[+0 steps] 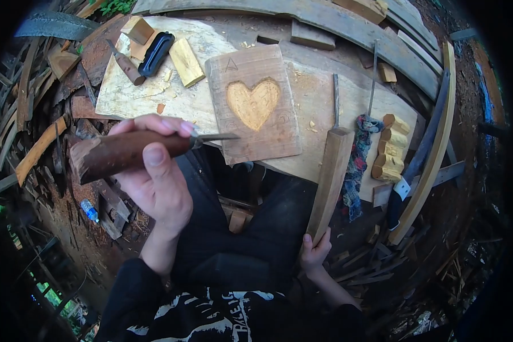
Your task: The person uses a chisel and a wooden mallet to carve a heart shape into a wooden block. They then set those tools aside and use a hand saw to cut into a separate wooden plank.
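My left hand (162,185) is closed around the thick wooden handle of a chisel (137,154). Its thin metal blade points right, overlapping the lower edge of a wooden board (216,102) in this view. A heart-shaped recess (253,104) of lighter wood is carved into that board, and a small arrow-like mark sits at its upper left. At the lower right, my right hand (315,251) grips the near end of a square wooden bar (329,176). The bar's far end reaches over the workbench (308,154), where a narrow metal blade (336,97) shows just beyond it.
On the bench's left lie a wooden-handled tool (128,67), a black case (156,54) and a pale wood block (187,62). To the right are a cloth-wrapped tool (359,154), a notched wood piece (391,148) and a long knife (419,151). Scrap wood surrounds the bench.
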Motion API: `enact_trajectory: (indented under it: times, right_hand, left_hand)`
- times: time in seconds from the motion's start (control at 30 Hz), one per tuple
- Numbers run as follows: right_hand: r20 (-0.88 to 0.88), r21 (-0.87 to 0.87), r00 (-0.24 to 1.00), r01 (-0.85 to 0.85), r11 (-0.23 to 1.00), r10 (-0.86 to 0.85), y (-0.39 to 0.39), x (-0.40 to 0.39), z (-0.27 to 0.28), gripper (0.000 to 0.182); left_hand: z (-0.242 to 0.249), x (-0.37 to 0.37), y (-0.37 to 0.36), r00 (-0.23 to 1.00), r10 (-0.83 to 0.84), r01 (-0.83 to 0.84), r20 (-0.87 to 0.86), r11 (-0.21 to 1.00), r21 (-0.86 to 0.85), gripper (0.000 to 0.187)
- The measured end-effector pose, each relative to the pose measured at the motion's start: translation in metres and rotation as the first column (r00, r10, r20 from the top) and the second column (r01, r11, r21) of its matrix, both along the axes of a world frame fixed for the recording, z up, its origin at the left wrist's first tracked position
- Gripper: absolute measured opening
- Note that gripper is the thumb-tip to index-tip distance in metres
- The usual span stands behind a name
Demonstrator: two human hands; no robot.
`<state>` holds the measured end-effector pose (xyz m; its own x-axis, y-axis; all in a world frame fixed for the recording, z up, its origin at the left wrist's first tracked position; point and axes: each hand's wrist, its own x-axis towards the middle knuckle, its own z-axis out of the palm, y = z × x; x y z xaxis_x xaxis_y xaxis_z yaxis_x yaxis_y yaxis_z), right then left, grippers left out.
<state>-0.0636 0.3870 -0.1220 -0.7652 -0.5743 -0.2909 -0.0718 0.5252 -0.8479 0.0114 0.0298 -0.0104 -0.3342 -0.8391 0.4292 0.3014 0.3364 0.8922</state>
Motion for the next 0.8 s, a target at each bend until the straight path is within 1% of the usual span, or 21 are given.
enact_trajectory:
  times: [0.03,0.27,0.3,0.43,0.5,0.53,0.6,0.63,0.67,0.73,0.8]
  right_hand:
    - [0.0,0.005,1.0,-0.007,1.0,0.007,0.0,0.0,0.0,0.041]
    - [0.003,-0.016,1.0,0.015,1.0,-0.015,0.002,0.002,-0.004,0.042]
    - [0.013,-0.01,1.0,0.011,1.0,-0.011,0.003,0.002,-0.004,0.042]
    - [0.028,0.021,1.0,0.002,1.0,-0.002,0.004,0.001,-0.003,0.043]
    - [0.023,0.004,1.0,0.01,1.0,-0.01,0.001,0.001,-0.003,0.043]
    - [0.019,-0.01,1.0,0.018,1.0,-0.018,0.001,0.001,-0.003,0.044]
    - [0.021,-0.01,1.0,0.016,1.0,-0.016,0.002,0.001,-0.004,0.044]
    - [0.021,-0.011,1.0,0.014,1.0,-0.014,0.002,0.001,-0.004,0.044]
    - [0.022,-0.012,1.0,0.015,1.0,-0.015,0.002,0.0,-0.005,0.044]
    - [0.014,-0.019,1.0,0.009,1.0,-0.009,0.003,0.001,-0.005,0.044]
    - [0.023,-0.013,1.0,0.01,1.0,-0.009,0.004,0.001,-0.005,0.044]
  left_hand:
    - [0.0,-0.006,0.0,1.0,0.01,-0.01,-0.027,1.0,0.0,0.046]
    - [-0.004,-0.026,0.008,0.999,-0.031,0.032,-0.029,0.999,0.026,0.045]
    - [-0.006,-0.027,0.008,0.997,-0.046,0.047,-0.055,0.998,0.028,0.048]
    - [-0.007,-0.028,0.008,0.996,-0.059,0.061,-0.06,0.998,0.035,0.051]
    - [-0.007,-0.03,0.004,0.999,-0.027,0.03,0.03,0.994,-0.103,0.055]
    - [-0.008,-0.029,0.001,0.999,-0.028,0.031,0.031,0.994,-0.103,0.055]
    - [-0.008,-0.025,-0.006,0.989,-0.14,0.144,0.045,0.985,-0.098,0.057]
    - [-0.008,-0.031,-0.004,0.993,-0.118,0.117,-0.004,0.991,-0.071,0.054]
    - [-0.006,-0.033,-0.005,0.993,-0.119,0.118,-0.003,0.99,-0.072,0.054]
    - [-0.004,-0.037,-0.006,0.98,-0.18,0.178,-0.079,0.983,-0.041,0.052]
    - [-0.005,-0.039,-0.009,0.979,-0.187,0.182,-0.084,0.981,-0.066,0.051]
